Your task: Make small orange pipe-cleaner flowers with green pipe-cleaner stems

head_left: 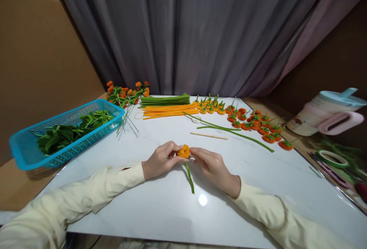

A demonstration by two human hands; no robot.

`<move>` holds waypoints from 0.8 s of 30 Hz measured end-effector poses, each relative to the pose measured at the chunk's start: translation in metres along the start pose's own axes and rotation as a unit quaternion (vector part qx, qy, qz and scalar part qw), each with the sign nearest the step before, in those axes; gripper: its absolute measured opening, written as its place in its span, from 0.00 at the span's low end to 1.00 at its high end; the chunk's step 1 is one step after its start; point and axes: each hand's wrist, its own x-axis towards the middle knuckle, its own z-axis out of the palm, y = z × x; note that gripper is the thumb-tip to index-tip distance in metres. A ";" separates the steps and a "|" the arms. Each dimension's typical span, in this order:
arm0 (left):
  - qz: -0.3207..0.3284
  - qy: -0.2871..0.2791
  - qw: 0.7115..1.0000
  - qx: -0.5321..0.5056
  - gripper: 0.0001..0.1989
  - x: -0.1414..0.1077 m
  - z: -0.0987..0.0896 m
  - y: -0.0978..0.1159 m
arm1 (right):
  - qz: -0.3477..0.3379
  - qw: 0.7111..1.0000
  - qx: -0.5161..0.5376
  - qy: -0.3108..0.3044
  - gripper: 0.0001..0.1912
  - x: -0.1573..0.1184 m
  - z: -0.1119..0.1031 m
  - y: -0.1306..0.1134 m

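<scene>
In the head view, the left hand (161, 160) pinches the flower (184, 151) over the worktop (137, 211), the right hand's (213, 168) fingertips closed against its other side, its stem (189, 180) trailing nearer. It looks light, soft and squashable, the stem bendable; gentle fingertips at its rim should suit.

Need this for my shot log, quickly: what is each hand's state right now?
Left hand: closed, pinching the yellow-orange flower.
Right hand: at the flower's other side; whether it grips it cannot be told.
</scene>
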 end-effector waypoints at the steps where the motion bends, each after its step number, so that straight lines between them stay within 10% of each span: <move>1: 0.005 -0.003 1.000 0.002 0.10 0.000 0.000 0.000 | -0.010 1.000 -0.004 -0.007 0.17 0.000 0.000 0.000; 24: 0.055 -0.081 0.995 -0.016 0.27 0.012 -0.013 -0.014 | -0.010 0.999 0.000 -0.041 0.09 0.006 -0.008 0.000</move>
